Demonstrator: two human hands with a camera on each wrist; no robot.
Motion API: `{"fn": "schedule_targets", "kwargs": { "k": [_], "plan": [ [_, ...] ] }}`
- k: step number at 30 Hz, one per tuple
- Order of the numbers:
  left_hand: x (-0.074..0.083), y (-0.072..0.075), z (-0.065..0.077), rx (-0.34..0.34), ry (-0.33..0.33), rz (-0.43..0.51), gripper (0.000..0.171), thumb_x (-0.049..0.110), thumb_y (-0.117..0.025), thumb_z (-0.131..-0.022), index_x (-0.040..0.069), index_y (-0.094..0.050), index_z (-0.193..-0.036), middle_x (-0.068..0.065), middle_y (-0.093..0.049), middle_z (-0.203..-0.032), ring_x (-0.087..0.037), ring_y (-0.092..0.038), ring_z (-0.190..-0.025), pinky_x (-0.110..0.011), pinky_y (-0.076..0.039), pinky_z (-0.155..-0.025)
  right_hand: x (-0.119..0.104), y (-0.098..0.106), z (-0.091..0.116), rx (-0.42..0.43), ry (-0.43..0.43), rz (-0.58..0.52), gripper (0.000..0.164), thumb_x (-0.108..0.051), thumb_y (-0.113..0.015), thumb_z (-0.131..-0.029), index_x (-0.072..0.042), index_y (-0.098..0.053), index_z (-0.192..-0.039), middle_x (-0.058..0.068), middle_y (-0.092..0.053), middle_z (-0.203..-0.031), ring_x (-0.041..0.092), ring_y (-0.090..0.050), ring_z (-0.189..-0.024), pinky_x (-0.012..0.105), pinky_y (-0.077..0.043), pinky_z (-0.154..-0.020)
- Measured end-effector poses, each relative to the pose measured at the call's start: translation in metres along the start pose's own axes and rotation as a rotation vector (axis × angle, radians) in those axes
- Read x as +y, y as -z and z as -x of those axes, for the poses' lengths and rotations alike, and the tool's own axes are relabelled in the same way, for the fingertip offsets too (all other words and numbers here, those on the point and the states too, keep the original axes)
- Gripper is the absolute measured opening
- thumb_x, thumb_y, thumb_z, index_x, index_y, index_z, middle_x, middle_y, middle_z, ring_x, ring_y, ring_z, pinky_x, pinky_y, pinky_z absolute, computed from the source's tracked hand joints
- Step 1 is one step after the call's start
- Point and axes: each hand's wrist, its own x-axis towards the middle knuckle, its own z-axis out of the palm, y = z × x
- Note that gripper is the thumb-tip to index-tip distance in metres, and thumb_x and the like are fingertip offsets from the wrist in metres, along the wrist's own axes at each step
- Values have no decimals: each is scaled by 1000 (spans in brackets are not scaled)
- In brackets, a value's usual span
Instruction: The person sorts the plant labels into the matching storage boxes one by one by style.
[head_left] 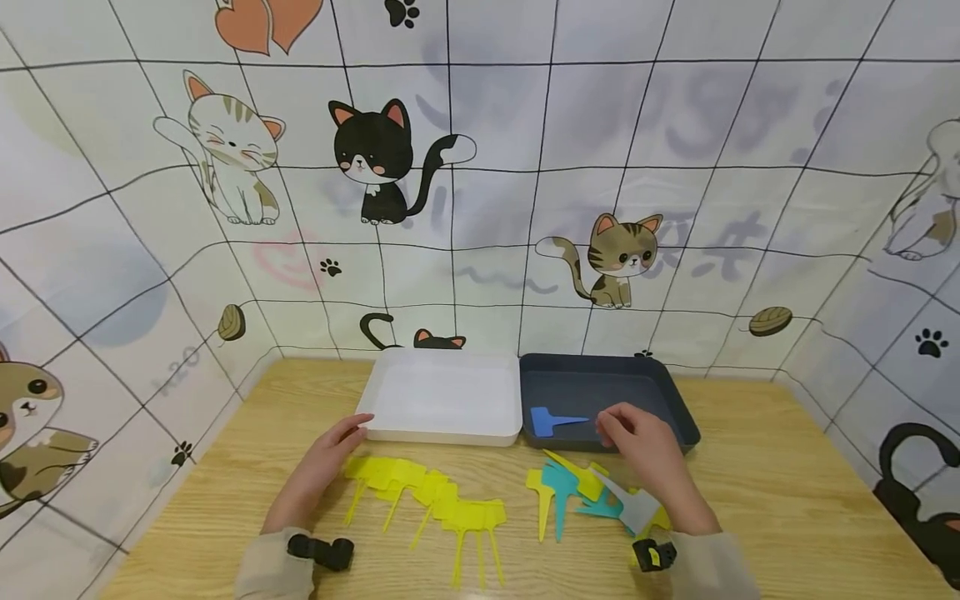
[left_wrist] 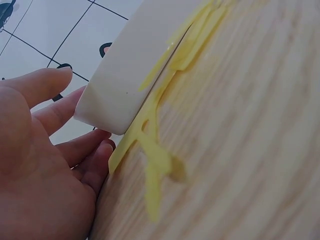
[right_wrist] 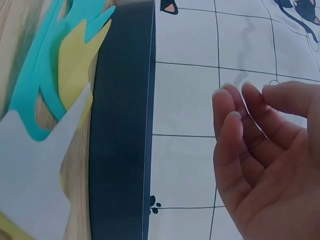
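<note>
My left hand [head_left: 337,450] rests against the near left corner of a white tray [head_left: 442,437], its fingers loosely bent beside the corner in the left wrist view. Over the near part of a dark grey tray [head_left: 686,429] hovers my right hand [head_left: 637,437]. Its fingers are loosely curled with nothing between them, as the right wrist view [right_wrist: 270,145] shows. One blue T-shaped plant label [head_left: 551,421] lies inside the dark tray, left of that hand. On the table below the right hand is a loose pile with a grey plant label [head_left: 639,510], teal labels [head_left: 559,483] and yellow labels [head_left: 542,492].
Several yellow plant labels [head_left: 472,512] lie overlapping in a slanting row before the white tray. Both trays stand side by side at the back of the wooden table [head_left: 307,383]. Behind them hangs a cat-patterned cloth [head_left: 495,208]. Wrist straps [head_left: 321,552] sit on both sleeves.
</note>
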Motion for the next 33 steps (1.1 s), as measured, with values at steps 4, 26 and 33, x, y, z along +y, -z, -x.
{"fn": "schedule_targets", "kwargs": {
  "k": [4,26,33],
  "plan": [
    [-1,1,-1,-6,1,4,47,48,-46,-92,25,-45,-133,-4,-28,-149,-27,-21,-137,-53,-14,-110,8,3,1,-56,-27,7,36,-47,-45,-94,-16,-64,-92,2,-63,-83,20,-58,-76,27,-47,-64],
    [-1,1,-2,-12,26,23,49,50,-47,-91,25,-46,-133,-4,-28,-148,-27,-23,-136,-53,-14,-111,38,4,0,-424,-12,62,31,-32,-55,-92,-6,-63,-108,4,-57,-66,17,-46,-50,30,-39,-49],
    [-2,2,-2,-17,23,34,51,52,-47,-90,25,-46,-133,-3,-27,-149,-26,-19,-138,-53,-12,-111,43,-2,-1,-388,-82,132,21,-24,-59,-89,-10,-65,-104,2,-60,-78,17,-49,-53,29,-41,-52]
  ]
}}
